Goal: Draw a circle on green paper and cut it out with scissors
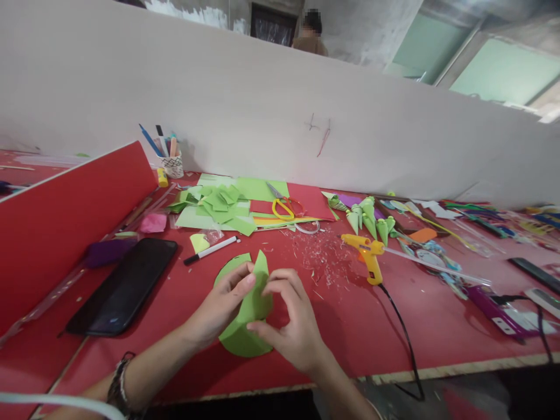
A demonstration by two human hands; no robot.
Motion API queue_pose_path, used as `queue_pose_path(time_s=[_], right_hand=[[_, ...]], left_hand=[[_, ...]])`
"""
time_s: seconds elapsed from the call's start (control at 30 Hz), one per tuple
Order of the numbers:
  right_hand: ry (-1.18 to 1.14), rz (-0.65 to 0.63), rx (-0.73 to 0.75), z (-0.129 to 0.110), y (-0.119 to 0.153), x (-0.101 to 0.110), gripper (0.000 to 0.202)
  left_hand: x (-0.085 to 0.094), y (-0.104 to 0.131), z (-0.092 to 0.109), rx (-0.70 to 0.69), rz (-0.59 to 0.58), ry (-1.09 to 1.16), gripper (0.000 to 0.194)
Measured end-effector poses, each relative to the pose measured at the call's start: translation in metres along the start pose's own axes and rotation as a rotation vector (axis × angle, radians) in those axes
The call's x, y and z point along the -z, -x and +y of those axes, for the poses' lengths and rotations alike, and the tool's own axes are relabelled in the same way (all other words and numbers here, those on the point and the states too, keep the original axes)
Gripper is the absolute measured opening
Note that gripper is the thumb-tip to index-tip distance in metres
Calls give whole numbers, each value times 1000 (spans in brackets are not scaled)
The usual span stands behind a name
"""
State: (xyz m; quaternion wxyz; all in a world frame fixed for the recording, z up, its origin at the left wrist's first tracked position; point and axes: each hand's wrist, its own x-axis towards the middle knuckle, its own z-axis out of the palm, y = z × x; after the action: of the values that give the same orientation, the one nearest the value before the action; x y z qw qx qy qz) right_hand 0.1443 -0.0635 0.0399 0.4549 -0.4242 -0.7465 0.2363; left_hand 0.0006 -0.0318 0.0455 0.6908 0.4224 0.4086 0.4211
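A curved piece of green paper (258,297) stands between my hands above the red table. My left hand (227,291) pinches its upper left edge between thumb and fingers. On the other side my right hand (292,312) has its fingers bent around the paper, the thumb at its lower part and the fingertips near its right edge. Beneath lies a round-edged green paper sheet (245,343), partly covered by my hands. A capped marker (212,249) rests just beyond my left hand. Farther right, a yellow glue gun (366,256) lies on the table with its cord trailing to the front edge.
Cut green squares (221,204) and scissors (282,204) lie on coloured sheets at the back. Small green paper cones (370,217) sit right of them. A phone (125,286), a red panel (79,227) and a pen cup (172,165) stand left. A purple box (496,312) lies right.
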Motion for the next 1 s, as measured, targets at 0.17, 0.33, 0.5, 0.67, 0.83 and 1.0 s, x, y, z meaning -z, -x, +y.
queue_pose_path(time_s=[0.17, 0.33, 0.5, 0.67, 0.83, 1.0], right_hand=[[-82, 6, -55, 1, 0, 4, 35], [-188, 24, -93, 2, 2, 3, 46], [-203, 30, -117, 2, 4, 5, 42], [-145, 37, -101, 3, 5, 6, 53], [-104, 87, -119, 5, 6, 7, 36], [-40, 215, -339, 15, 8, 19, 22]], left_hand=[[-3, -2, -5, -15, 3, -13, 35], [-2, -1, -7, -31, -50, -25, 29], [-5, -2, -3, -67, -125, -84, 23], [-11, -5, -6, -94, -124, -124, 23], [-10, -4, 0, -122, -134, -214, 19], [3, -7, 14, -128, -200, -380, 21]])
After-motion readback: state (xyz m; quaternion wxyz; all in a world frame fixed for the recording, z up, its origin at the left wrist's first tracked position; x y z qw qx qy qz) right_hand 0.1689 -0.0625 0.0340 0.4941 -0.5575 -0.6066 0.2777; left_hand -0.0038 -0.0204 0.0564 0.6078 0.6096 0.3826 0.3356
